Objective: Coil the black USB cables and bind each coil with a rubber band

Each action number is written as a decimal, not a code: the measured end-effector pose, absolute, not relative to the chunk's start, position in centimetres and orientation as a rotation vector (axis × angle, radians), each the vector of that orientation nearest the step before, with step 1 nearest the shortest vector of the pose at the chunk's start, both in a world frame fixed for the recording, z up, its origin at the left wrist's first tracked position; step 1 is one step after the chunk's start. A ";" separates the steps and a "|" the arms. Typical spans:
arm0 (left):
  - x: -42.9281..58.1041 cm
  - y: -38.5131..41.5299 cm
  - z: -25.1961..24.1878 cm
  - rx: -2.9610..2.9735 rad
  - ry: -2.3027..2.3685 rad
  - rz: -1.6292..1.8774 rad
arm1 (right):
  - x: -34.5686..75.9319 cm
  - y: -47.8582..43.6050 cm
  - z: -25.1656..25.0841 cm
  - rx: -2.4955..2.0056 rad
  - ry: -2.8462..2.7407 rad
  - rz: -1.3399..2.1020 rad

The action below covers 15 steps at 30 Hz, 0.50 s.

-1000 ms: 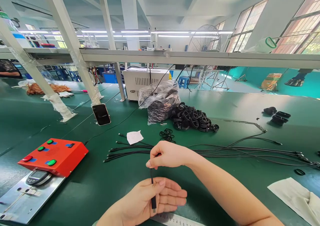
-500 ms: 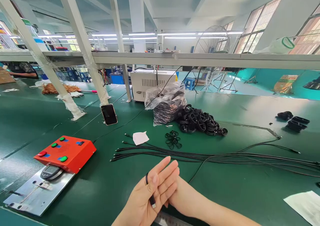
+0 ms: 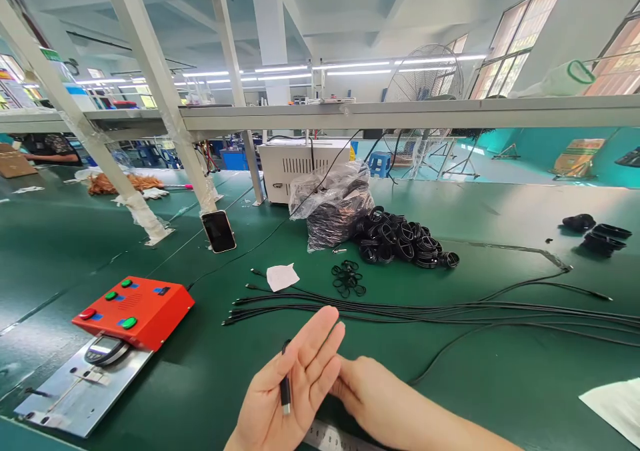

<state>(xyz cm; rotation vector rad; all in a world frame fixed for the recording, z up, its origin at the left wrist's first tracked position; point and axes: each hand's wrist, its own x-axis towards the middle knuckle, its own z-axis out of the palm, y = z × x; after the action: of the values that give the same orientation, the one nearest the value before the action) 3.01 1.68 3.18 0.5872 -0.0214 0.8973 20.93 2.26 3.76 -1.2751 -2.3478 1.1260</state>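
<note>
My left hand (image 3: pixel 293 384) is palm up with its fingers stretched out. Its thumb holds a black cable against the side of the palm, and the cable's plug end (image 3: pixel 285 394) lies across the palm with the metal tip toward me. My right hand (image 3: pixel 363 388) is closed just behind the left fingers, its fingertips partly hidden there. A black cable (image 3: pixel 440 354) comes out from behind my right wrist and runs off to the right. A steel ruler (image 3: pixel 333 438) lies on the table beneath both hands.
Straight black cables (image 3: pixel 380 310) stretch across the green table. Behind them are small black loops (image 3: pixel 347 278), a pile of coiled cables (image 3: pixel 400 241) and a plastic bag (image 3: pixel 333 211). A red button box (image 3: pixel 145 311) stands left; a phone (image 3: pixel 219 231) leans on a post.
My right hand has drawn back slightly from the left fingers and turned. The plug in my left palm shows more fully, and the trailing cable has shifted right.
</note>
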 end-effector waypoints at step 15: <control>5.2 2.0 2.3 0.752 0.557 1.392 | 22.8 1.1 6.4 -1.248 -2.744 0.749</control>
<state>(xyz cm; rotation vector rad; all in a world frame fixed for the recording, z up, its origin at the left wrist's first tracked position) 5.16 2.00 2.33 0.7523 0.5567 1.3924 22.82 1.11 6.38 -1.2475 -2.7442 0.7488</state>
